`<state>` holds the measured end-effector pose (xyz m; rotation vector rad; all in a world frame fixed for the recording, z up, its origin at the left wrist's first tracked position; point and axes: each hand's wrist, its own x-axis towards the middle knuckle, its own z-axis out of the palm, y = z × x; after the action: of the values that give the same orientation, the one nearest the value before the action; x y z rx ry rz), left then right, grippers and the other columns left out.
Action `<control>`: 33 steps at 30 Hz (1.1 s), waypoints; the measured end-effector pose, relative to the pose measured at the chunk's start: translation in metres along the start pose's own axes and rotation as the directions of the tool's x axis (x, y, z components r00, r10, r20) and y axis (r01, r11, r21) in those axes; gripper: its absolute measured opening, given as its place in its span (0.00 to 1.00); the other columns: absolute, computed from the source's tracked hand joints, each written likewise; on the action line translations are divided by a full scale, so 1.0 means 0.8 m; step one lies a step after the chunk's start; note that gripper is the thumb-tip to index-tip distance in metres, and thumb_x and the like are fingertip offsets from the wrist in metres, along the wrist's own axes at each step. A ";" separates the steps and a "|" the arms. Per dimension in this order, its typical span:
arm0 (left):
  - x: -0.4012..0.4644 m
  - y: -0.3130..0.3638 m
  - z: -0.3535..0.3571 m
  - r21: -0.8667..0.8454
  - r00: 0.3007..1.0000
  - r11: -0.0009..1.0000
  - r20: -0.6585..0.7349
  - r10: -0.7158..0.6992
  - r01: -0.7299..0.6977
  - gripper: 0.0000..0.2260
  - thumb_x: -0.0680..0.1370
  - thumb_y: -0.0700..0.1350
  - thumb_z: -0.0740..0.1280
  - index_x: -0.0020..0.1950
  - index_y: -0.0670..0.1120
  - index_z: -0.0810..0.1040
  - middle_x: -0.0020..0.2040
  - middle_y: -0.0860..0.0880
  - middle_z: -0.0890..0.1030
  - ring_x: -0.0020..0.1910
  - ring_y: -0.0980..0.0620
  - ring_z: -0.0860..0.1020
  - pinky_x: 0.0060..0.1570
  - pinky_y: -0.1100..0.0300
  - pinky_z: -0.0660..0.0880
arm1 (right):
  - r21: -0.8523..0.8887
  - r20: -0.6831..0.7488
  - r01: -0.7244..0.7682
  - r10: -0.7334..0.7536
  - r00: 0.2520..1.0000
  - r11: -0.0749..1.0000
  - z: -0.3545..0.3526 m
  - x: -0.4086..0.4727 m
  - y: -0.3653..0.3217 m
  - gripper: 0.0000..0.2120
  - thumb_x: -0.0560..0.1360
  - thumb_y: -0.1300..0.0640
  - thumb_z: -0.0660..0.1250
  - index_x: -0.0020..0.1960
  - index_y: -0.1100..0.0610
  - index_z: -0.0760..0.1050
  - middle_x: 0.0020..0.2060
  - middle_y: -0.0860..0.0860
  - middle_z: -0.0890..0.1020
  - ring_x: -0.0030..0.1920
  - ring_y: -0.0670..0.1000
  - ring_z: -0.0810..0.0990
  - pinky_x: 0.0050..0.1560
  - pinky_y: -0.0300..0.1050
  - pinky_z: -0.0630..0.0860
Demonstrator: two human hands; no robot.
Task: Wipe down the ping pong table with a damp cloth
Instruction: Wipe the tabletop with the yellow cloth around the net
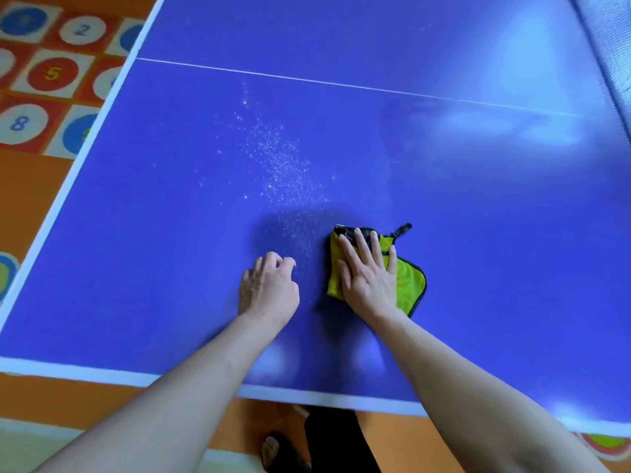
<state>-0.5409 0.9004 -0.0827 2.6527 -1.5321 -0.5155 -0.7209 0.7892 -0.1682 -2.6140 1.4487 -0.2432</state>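
Observation:
The blue ping pong table with white edge lines fills most of the view. A folded green cloth with dark trim lies on it near the front edge. My right hand presses flat on the cloth with straight, spread fingers. My left hand rests on the bare table just left of the cloth, fingers loosely curled and holding nothing. A scatter of white specks or droplets spreads over the surface beyond both hands.
The white centre line crosses the table farther away, and the net runs along the top right. An orange floor with numbered play mats lies to the left. My feet show under the front edge.

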 end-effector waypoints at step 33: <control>0.393 0.077 -0.062 0.272 0.995 0.957 -0.002 0.104 -0.099 0.26 0.78 0.44 0.58 0.78 0.52 0.63 0.77 0.52 0.63 0.77 0.51 0.58 0.73 0.52 0.56 | 0.110 0.071 -0.059 0.051 0.996 0.992 0.025 0.560 0.093 0.25 0.83 0.38 0.53 0.80 0.38 0.63 0.81 0.43 0.64 0.84 0.50 0.54 0.81 0.66 0.48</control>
<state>-0.4337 0.5954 -0.1075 2.7398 -1.8445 -0.2949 -0.5440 0.3704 -0.1705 -2.4659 1.4389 -0.2197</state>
